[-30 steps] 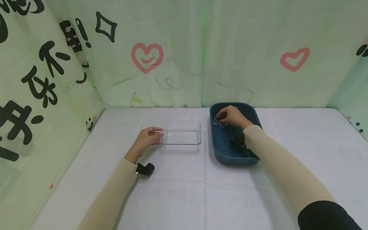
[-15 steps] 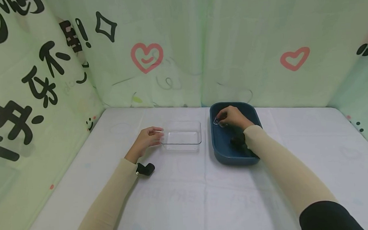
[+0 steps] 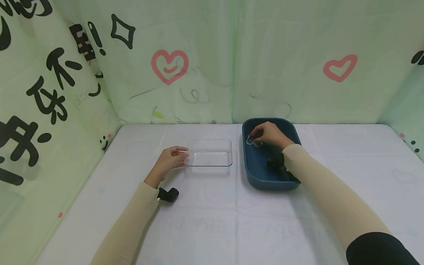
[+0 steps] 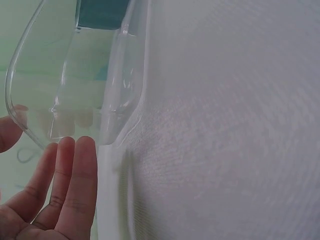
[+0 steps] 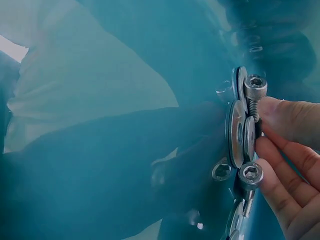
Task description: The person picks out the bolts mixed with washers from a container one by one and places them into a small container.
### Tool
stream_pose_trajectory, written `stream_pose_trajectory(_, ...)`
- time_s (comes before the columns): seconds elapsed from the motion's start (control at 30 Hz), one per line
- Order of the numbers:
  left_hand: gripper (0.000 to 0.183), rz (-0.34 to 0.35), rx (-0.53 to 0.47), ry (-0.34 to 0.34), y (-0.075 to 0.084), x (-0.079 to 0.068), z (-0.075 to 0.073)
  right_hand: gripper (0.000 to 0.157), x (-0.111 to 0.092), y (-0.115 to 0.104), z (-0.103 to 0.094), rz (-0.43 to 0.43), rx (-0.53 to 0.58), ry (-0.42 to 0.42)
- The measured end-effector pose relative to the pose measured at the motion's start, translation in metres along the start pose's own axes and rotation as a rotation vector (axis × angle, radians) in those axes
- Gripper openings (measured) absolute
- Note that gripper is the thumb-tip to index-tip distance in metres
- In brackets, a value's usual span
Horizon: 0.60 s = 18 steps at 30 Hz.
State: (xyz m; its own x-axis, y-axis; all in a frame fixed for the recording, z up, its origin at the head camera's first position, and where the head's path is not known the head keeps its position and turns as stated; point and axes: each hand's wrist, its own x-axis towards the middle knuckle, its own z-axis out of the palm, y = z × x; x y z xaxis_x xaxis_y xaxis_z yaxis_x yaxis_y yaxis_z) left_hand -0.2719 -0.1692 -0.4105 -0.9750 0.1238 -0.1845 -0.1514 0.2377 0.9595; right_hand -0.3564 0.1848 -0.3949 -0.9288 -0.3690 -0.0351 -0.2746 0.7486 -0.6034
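Note:
My left hand (image 3: pixel 169 162) stands at the left end of a clear plastic container (image 3: pixel 211 165). In the left wrist view its straight fingers (image 4: pixel 84 165) touch the end wall, and the thumb lies by the rim. Over on the right, my right hand (image 3: pixel 269 134) reaches into a dark blue basin (image 3: pixel 255 166). Its thumb and fingers pinch a socket-head bolt (image 5: pixel 256 87), seen in the right wrist view. Round flat washers (image 5: pixel 236 135) and a second socket-head bolt (image 5: pixel 250 173) lie close to the fingertips. The palm side is partly hidden from the head view.
A white cloth (image 3: pixel 210 230) covers the table. Pale green curtains (image 3: pixel 265 44) with printed hearts and black lettering hang behind and at both sides. The basin stands just right of the clear container, near the table's back edge. Black wrist mounts (image 3: pixel 168 195) sit under the wrists.

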Motion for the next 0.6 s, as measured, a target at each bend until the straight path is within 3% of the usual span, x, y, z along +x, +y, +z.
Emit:
stream_pose_trajectory(0.37, 0.039, 0.000, 0.004, -0.002, 0.0006, -0.0009, 0.0006, 0.026, 0.0009, 0.0013, 0.0010, 0.018, 0.032, -0.021)
stream_pose_trajectory(0.6, 0.039, 0.007, 0.005, -0.005, 0.0003, -0.0013, -0.0003, 0.024, -0.0021, -0.0019, 0.0021, -0.021, 0.038, -0.035)
